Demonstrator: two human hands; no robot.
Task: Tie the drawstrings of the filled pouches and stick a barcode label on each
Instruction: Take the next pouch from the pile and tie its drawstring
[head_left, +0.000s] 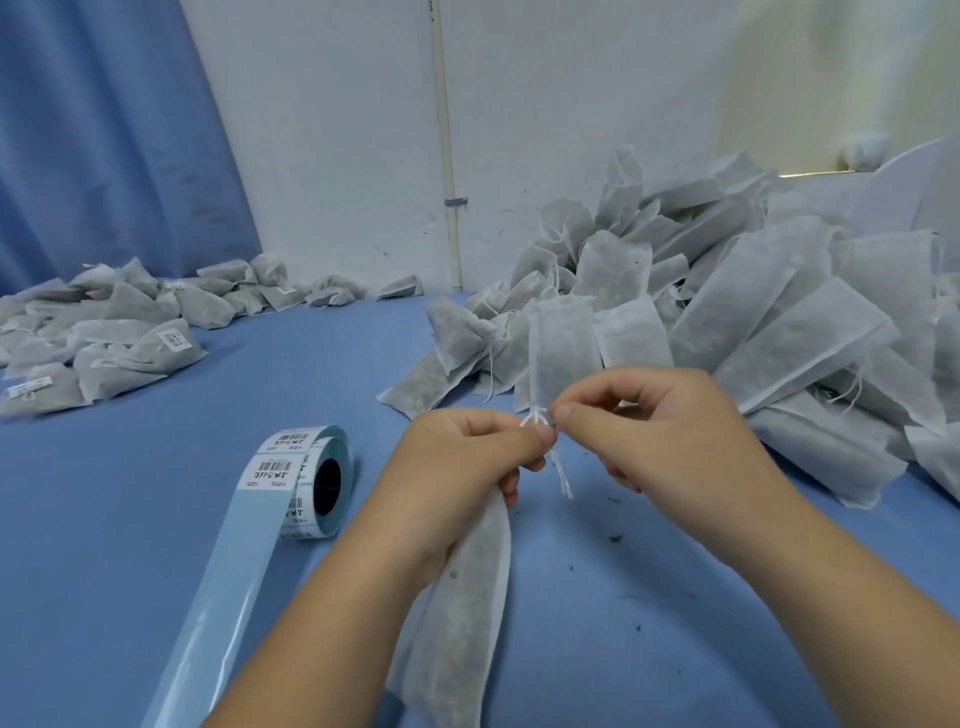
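My left hand (467, 457) grips the neck of a filled white mesh pouch (457, 613), whose body hangs down below the hand toward me. The pouch's thin white drawstring (561, 473) sticks out at the neck, with loose ends dangling. My right hand (654, 421) pinches the drawstring right beside the left thumb, above the blue table (156, 457). A roll of barcode labels (306, 478) lies left of my hands, its blue backing strip trailing toward me.
A big heap of untied filled pouches (753, 312) covers the right side of the table. A lower pile of tied pouches (119, 332), some with labels, lies at the far left. Small herb crumbs dot the cloth. A white wall and pipe stand behind.
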